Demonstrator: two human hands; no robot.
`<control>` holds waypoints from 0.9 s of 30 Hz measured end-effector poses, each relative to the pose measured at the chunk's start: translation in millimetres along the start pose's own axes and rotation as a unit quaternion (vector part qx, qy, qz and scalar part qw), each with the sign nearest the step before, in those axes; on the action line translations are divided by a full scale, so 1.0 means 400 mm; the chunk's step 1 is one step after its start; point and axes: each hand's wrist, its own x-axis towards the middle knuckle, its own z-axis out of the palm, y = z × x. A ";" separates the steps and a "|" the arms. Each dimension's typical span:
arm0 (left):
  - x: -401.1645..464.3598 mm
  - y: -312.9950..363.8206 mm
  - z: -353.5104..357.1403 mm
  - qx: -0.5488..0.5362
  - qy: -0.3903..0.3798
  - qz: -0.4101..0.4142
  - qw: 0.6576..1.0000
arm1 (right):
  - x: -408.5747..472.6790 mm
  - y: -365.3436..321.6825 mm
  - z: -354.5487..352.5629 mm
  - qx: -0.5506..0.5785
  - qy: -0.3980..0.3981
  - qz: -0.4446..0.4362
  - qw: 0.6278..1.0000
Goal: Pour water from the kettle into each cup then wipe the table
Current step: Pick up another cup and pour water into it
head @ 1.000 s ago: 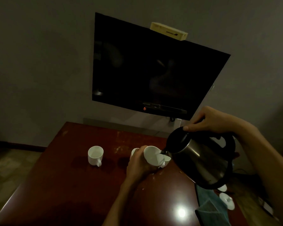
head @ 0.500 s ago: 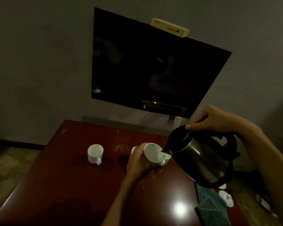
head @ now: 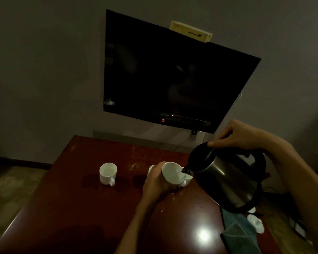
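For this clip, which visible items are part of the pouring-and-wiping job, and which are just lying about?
Part of the job:
- kettle, tilted in the right hand
- tilted cup held by the left hand
- standing cup
- teal cloth
- table

Lying about:
- television
- box on top of it
- white lids

head view | single view | looks forward and down | near table (head: 81, 208) | faces wall

Before me: dark wall-mounted television (head: 173, 74), standby light red; a yellow box (head: 191, 33) rests on its top edge.
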 end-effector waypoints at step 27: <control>0.018 -0.034 0.003 0.000 -0.004 0.010 1.000 | 0.036 0.012 0.002 -0.012 -0.001 0.002 1.000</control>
